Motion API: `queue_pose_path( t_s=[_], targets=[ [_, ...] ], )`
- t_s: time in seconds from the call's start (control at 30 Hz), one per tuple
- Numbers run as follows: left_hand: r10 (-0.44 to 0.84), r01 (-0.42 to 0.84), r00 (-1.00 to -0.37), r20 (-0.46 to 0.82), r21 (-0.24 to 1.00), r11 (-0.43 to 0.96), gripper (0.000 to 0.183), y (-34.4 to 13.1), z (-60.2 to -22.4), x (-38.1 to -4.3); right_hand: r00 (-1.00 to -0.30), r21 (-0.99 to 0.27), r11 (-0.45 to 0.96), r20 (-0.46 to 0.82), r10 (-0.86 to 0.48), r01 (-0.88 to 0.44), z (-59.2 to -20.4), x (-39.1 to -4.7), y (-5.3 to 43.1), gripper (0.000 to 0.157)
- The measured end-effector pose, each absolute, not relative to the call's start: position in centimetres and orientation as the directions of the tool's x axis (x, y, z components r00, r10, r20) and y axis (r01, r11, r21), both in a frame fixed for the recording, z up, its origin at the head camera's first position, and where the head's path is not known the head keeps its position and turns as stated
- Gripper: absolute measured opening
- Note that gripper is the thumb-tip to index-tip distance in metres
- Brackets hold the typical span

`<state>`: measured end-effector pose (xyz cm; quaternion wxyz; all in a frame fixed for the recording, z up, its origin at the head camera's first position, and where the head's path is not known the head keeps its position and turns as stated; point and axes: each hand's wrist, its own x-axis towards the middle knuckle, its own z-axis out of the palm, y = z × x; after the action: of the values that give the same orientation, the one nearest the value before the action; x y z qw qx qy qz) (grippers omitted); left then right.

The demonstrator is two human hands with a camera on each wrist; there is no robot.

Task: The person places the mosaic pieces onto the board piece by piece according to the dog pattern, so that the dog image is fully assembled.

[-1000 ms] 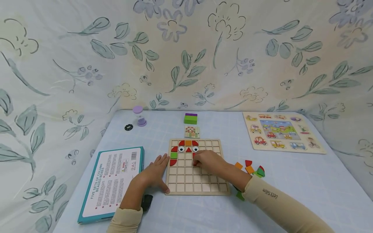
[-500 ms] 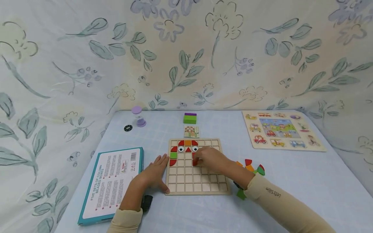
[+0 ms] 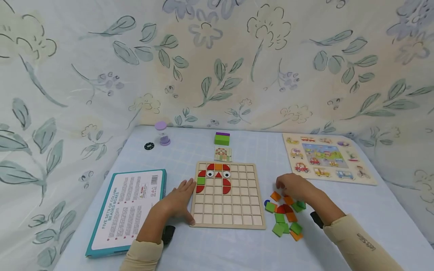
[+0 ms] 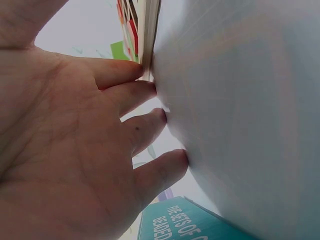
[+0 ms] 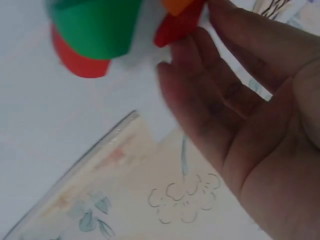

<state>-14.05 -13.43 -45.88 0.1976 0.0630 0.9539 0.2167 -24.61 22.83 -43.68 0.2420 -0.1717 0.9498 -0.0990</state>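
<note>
A wooden grid board (image 3: 228, 210) lies in the middle, with red, orange and green tiles and two eye tiles in its upper left cells. My left hand (image 3: 177, 203) is spread along its left edge, thumb at the lower left corner. In the left wrist view, the left fingertips (image 4: 176, 157) rest on the cloth beside the board. My right hand (image 3: 296, 188) is over the far side of a loose pile of tiles (image 3: 279, 218). Seen from the right wrist, its thumb and fingers pinch a red tile (image 5: 180, 25), near a green tile (image 5: 97, 30).
A flat teal and white box (image 3: 129, 210) lies left of the board. Behind the board are a small picture card (image 3: 222, 154) and a green and purple block stack (image 3: 222, 139). A sand timer (image 3: 163, 133) and black chip (image 3: 149, 146) stand back left, a vehicle puzzle (image 3: 329, 158) back right.
My right hand has left the board and moved right to the loose tiles, uncovering red tiles in the grid's right column of the pattern. The left hand stays at the board's edge.
</note>
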Motion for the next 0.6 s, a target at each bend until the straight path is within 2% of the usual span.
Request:
queue_pose_path(
  t_s=[0.13, 0.37, 0.6],
  targets=[
    [0.208, 0.033, -0.912, -0.353, 0.443, 0.896, 0.117, -13.4, -46.1, -14.1, -0.83, -0.303, 0.912, -0.402, -0.386, -0.277, -44.2, -24.8, 23.4, 0.015],
    [0.198, 0.02, -0.911, -0.361, 0.443, 0.896, 0.117, -13.4, -46.1, -14.0, -0.821, -0.274, 0.923, -0.433, -0.371, -0.272, -44.2, -24.9, 24.0, 0.015],
    [0.199, 0.026, -0.914, -0.353, 0.439, 0.898, 0.117, -13.4, -45.8, -14.1, -0.822, -0.298, 0.926, -0.448, -0.351, -0.232, -44.1, -24.8, 24.0, 0.013]
  ],
)
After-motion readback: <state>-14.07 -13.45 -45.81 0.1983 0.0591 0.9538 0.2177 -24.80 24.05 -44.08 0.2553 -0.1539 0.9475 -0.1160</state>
